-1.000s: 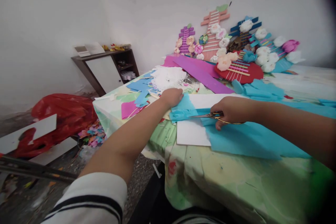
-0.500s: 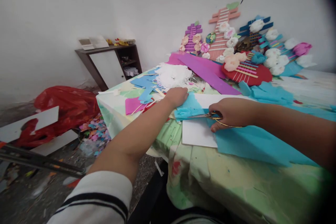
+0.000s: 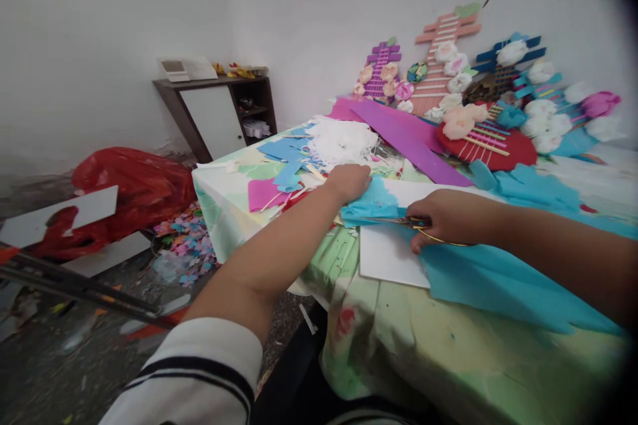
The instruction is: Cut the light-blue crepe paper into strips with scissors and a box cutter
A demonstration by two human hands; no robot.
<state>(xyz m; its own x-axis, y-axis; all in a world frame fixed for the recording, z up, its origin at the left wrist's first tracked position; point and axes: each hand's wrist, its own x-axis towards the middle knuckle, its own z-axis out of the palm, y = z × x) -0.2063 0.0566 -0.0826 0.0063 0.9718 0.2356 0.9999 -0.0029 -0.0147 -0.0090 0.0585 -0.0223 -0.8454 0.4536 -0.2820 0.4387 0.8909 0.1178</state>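
My right hand [image 3: 443, 218] is closed around the handles of a pair of scissors [image 3: 386, 220]. Their blades point left and lie along a folded strip of turquoise crepe paper [image 3: 366, 211]. My left hand [image 3: 350, 182] presses on the far end of this paper, its fingers curled down and partly hidden. Under the paper lies a white board [image 3: 391, 255]. A large turquoise sheet [image 3: 498, 285] spreads out beneath my right wrist and runs toward the right.
Shredded white paper [image 3: 341, 141], blue scraps [image 3: 284, 151] and a purple strip [image 3: 413, 139] lie beyond my hands. Decorated paper instruments [image 3: 441, 66] lean on the wall. The tablecloth [image 3: 399, 345] hangs over the near edge. Left on the floor is a red bag [image 3: 129, 179].
The whole view has shifted, so everything appears further right. The scissors remain at the turquoise paper, and both hands keep nearly the same place on it.
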